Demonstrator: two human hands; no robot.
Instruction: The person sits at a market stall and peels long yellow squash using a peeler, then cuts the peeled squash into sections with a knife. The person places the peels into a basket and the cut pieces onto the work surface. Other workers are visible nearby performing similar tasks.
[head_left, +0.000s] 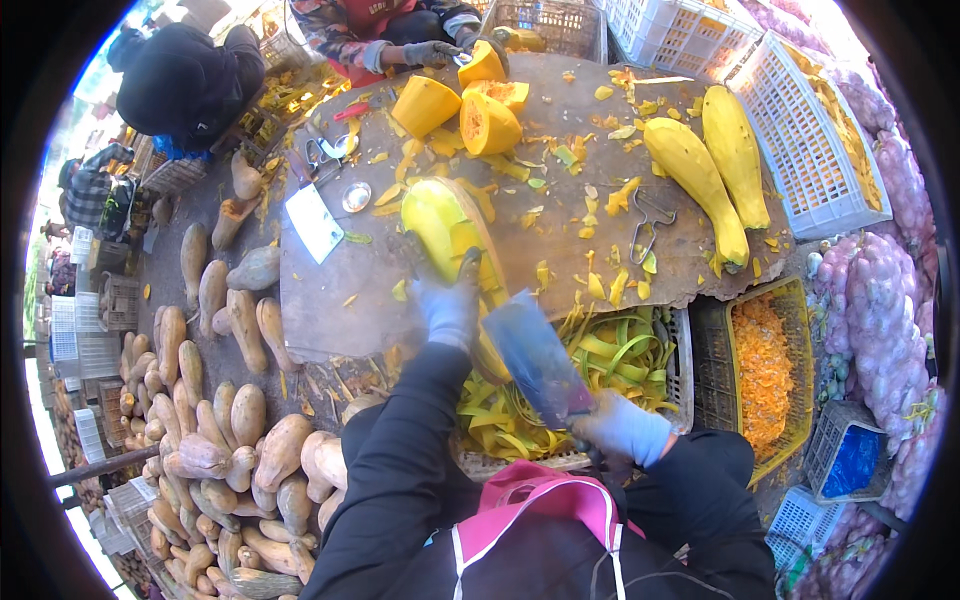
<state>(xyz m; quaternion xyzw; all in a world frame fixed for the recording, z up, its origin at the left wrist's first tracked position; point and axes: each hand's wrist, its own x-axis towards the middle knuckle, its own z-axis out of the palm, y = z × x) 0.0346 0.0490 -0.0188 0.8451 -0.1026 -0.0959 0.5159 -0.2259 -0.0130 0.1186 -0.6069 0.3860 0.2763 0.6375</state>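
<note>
My left hand (448, 296), gloved, grips a partly peeled yellow-green squash (436, 221) that lies across the near edge of the worn board (330, 315). In my right hand (619, 427), also gloved, is the handle of a cleaver (532, 352); its broad blade, blurred, is angled up and left beside the squash's lower end. Below them a white plastic crate (682, 360) holds long green and yellow peel strips (622, 349). A second cleaver (313, 223) lies on the board at the left, near a round metal spoon (356, 196).
Two peeled squashes (694, 180) and a wire-framed peeler (646, 225) lie on the board's right side. Across it, a co-worker's gloved hands (431, 54) work at cut squash pieces (487, 124). Unpeeled squashes (247, 416) crowd the left floor; a yellow crate (806, 375) holds orange pulp.
</note>
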